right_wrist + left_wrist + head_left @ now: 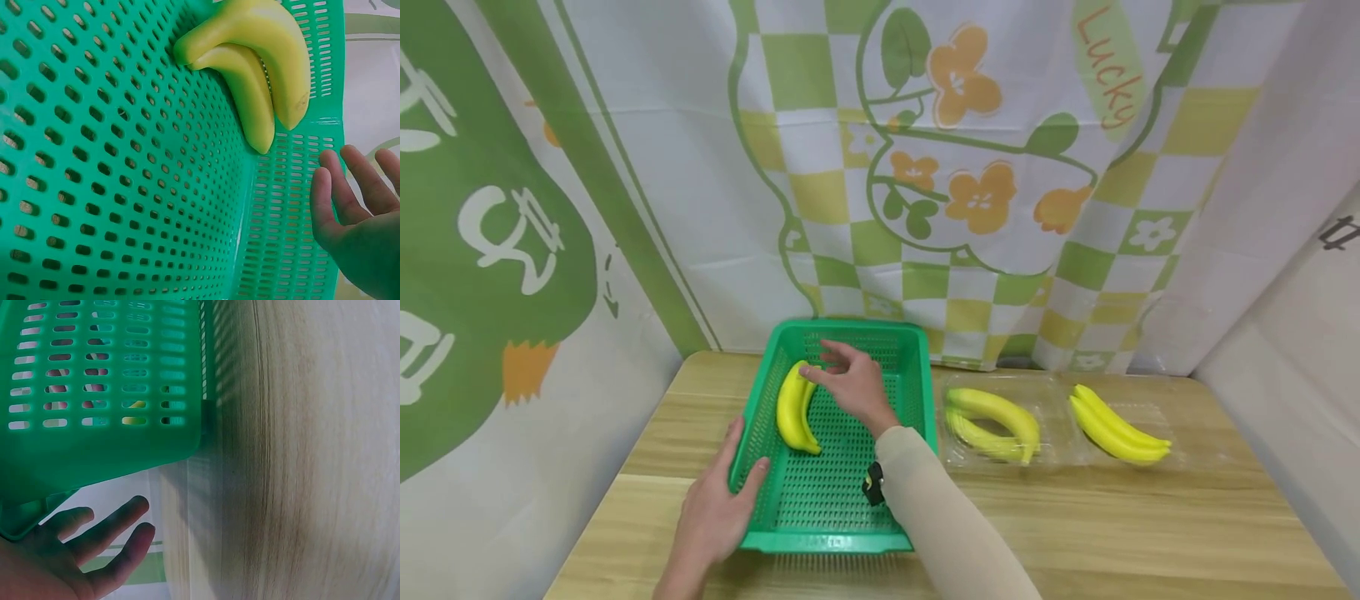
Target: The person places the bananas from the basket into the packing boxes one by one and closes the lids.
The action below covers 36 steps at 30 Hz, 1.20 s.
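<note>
A green perforated basket [831,543] stands on the wooden table, and a pair of joined yellow bananas [792,408] lies inside along its left side. My left hand [718,504] holds the basket's left rim, its thumb over the inside and its fingers outside. Those outer fingers [115,528] spread loosely beside the wall in the left wrist view. Above the basket's inside is my right hand [853,385], fingers apart and nothing held. In the head view its thumb overlaps the bananas' upper end; the right wrist view shows a gap between the hand and the bananas [284,59].
Right of the basket, a clear plastic tray [1060,392] sits on the wooden table [1075,533]. More bananas [1000,408] lie in its left part and another pair of bananas [1116,425] in its right part. A patterned curtain [880,275] hangs close behind.
</note>
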### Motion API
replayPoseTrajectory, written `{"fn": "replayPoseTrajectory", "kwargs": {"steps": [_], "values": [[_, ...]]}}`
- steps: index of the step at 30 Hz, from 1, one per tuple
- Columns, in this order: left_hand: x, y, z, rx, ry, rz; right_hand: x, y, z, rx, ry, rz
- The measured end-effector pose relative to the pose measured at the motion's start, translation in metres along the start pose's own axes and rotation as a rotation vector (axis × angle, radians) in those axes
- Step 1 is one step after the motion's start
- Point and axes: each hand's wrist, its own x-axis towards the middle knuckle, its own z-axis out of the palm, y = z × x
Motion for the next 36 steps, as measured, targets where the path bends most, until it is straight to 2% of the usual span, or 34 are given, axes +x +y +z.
{"fn": "replayPoseTrajectory", "kwargs": {"steps": [11, 36], "values": [[-0.0019, 0.0008, -0.0013, -0.003, 0.008, -0.002, -0.0021, 0.0013, 0.0029, -0.049, -0.048, 0.009], [-0.0019, 0.0013, -0.0015, 0.018, 0.018, 0.008, -0.0043, 0.0061, 0.0082, -0.089, -0.1, 0.058]]}}
